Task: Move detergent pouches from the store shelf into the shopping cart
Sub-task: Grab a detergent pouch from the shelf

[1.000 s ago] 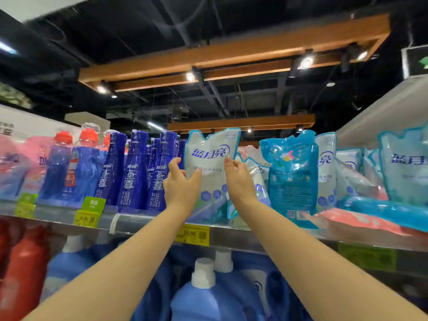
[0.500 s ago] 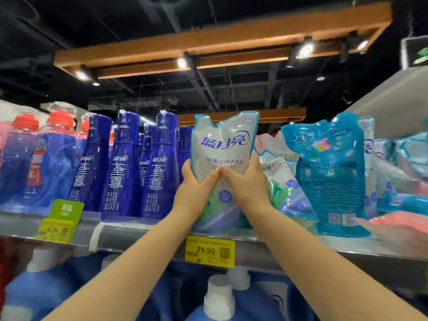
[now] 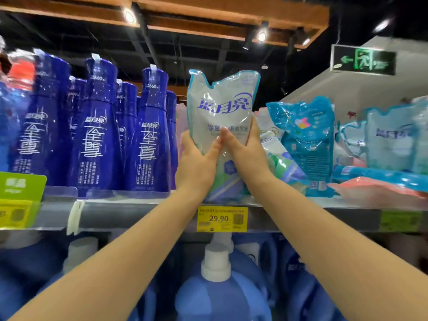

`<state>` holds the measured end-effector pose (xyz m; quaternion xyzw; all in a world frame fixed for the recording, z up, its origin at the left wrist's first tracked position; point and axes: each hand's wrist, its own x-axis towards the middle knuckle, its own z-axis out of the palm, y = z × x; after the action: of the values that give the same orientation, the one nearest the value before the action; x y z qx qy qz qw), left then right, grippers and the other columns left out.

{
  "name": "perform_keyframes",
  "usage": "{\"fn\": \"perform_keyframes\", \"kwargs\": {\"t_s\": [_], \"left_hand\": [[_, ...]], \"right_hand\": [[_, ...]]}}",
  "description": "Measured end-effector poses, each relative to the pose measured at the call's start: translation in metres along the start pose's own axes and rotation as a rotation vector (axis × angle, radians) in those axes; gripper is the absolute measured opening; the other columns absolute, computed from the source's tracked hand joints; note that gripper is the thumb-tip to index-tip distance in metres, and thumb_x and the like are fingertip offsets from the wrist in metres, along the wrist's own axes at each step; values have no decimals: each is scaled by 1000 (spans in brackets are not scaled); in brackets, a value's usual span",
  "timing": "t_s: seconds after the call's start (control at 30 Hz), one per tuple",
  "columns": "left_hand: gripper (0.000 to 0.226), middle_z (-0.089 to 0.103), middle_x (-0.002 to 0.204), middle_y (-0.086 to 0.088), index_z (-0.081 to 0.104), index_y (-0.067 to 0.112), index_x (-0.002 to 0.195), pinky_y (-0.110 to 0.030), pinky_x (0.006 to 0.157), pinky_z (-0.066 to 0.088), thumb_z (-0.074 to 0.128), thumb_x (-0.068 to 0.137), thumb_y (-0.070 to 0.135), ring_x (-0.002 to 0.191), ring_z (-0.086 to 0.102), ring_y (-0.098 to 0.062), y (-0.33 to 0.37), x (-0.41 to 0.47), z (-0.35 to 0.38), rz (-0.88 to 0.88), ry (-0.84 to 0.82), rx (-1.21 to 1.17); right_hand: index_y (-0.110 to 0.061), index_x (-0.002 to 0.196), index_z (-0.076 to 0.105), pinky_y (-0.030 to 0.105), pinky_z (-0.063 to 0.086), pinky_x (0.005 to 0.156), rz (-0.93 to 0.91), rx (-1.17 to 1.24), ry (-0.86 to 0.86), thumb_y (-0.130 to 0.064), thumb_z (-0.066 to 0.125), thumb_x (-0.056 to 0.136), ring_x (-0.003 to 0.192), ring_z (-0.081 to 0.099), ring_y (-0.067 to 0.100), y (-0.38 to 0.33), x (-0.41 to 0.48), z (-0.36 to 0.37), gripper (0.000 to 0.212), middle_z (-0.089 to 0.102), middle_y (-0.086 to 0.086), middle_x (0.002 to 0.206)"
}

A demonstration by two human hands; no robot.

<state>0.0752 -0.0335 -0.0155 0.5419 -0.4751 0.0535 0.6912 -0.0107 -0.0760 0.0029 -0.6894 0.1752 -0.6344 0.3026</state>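
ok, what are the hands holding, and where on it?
The left hand and right hand grip a white detergent pouch at mid-height, one on each side edge, thumbs in front.

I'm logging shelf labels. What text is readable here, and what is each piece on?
"蓝月亮": front of the pouch held up at the shelf.
"除菌": same pouch, lower line; the rest is thumb-covered or blurred.
"29.90": yellow price tag below the pouch.
"蓝月亮", "至尊", "660": blue bottles.
Green exit sign: arrow and pictogram only.
Bottle small print and the other tags: too blurred.

Glossy plastic pouch (image 3: pixel 222 105), crinkled film
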Motion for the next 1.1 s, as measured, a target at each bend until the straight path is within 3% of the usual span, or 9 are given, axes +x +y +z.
{"fn": "perform_keyframes", "kwargs": {"t_s": [0.17,0.3,0.4,0.57,0.7,0.77,0.87,0.97,1.1], "left_hand": [[64,56,127,-2,27,25,137,-35,81,44,50,86,56,108,57,-26,2,-6,-2,110,15,-53],[66,54,129,5,23,28,142,-17,60,36,48,87,53,97,55,-11,16,-15,-6,204,47,-105],[66,51,130,9,19,30,144,-7,58,31,50,88,47,97,50,-7,34,-22,-5,239,57,-152],[66,51,128,6,25,28,139,-34,79,53,54,86,54,106,57,-15,79,-34,6,337,98,-265],[63,59,116,10,32,23,135,-24,72,50,53,84,54,98,61,-14,115,-69,32,307,101,-373],[58,60,102,18,37,20,131,-27,76,51,52,84,50,92,63,-11,132,-95,51,254,77,-495],[46,61,97,18,42,13,129,-11,73,47,54,92,36,80,61,7,156,-143,91,187,31,-601],[46,56,90,27,43,14,127,-1,66,40,55,90,37,74,55,20,186,-203,136,185,-38,-636],[54,60,93,25,44,19,127,-18,78,47,52,82,48,85,60,6,223,-283,200,94,-188,-720]], "right_hand": [[-19,140,35,44,48,98,-55,74,118,-33,73,77,109,62,14,-10,-7,2,74,63,-2,122],[-18,131,39,31,53,90,-143,158,161,-12,71,81,101,62,7,-24,-14,-5,60,62,-2,115],[-20,132,38,30,54,88,-193,161,221,-10,72,80,104,61,11,-40,-17,-12,62,59,3,121],[-23,137,34,25,53,87,-286,71,255,-22,74,79,109,57,14,-80,-21,-51,70,55,0,124],[-26,137,32,26,51,91,-345,7,198,-20,76,77,108,58,13,-105,-40,-111,75,56,2,125],[-37,140,27,33,50,94,-352,-116,159,-34,77,68,109,59,13,-111,-55,-152,87,56,2,124],[-52,138,23,42,47,98,-342,-231,144,-54,74,60,115,58,17,-110,-86,-221,94,54,3,128],[-43,145,18,43,47,100,-291,-241,153,-41,75,66,120,55,10,-109,-124,-297,97,49,-5,139],[-28,148,18,41,48,100,-235,-350,224,-35,73,71,119,55,7,-112,-174,-396,95,49,-8,139]]}}
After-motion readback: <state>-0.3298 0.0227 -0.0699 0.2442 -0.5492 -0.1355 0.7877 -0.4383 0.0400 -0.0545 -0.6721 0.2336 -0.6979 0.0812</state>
